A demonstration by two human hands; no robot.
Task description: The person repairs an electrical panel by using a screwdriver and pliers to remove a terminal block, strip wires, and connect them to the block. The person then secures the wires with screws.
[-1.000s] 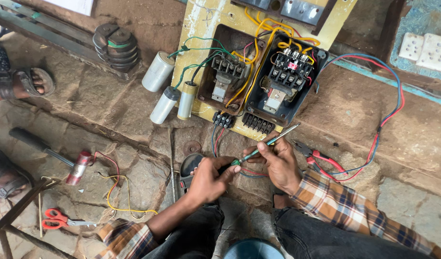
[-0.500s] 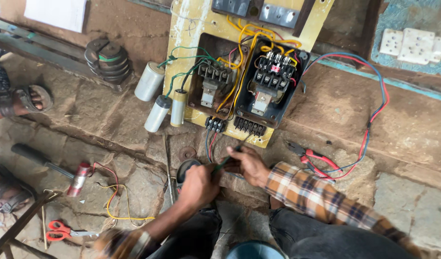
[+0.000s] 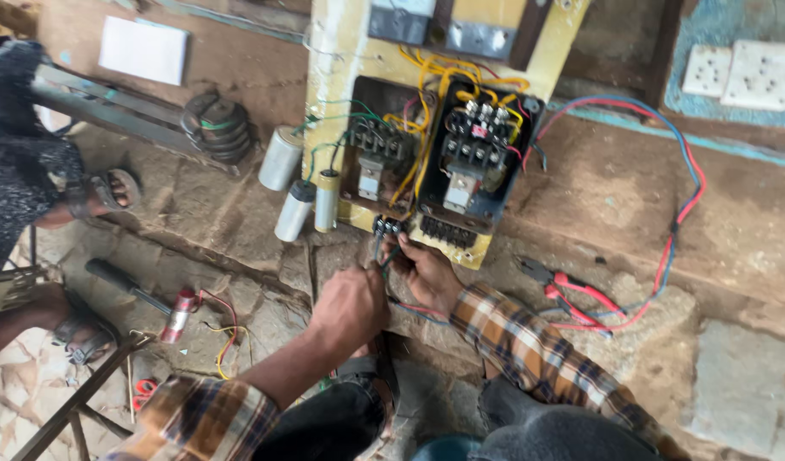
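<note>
My left hand (image 3: 351, 303) is closed in a fist around a thin screwdriver (image 3: 375, 249), whose tip points up at the small black terminal block (image 3: 389, 226) on the lower edge of the yellow electrical panel (image 3: 334, 51). My right hand (image 3: 428, 273) sits just right of it. Its fingers pinch the green and red wires (image 3: 392, 256) hanging from that block. Two black contactors (image 3: 478, 149) with yellow wiring fill the open panel above. Both plaid sleeves reach in from below.
Three grey cylindrical capacitors (image 3: 299, 205) hang left of the panel. Red-handled pliers (image 3: 572, 286) and a red and blue cable loop (image 3: 687, 196) lie on the stone at right. A red tester (image 3: 179, 314) and a dark-handled tool (image 3: 124, 282) lie at left. Another person's sandalled feet (image 3: 111, 192) are at far left.
Both hands moved up together to the terminal block at the panel's lower edge. The screwdriver, earlier slanted out to the right, now points up at the block. The camera shifted closer.
</note>
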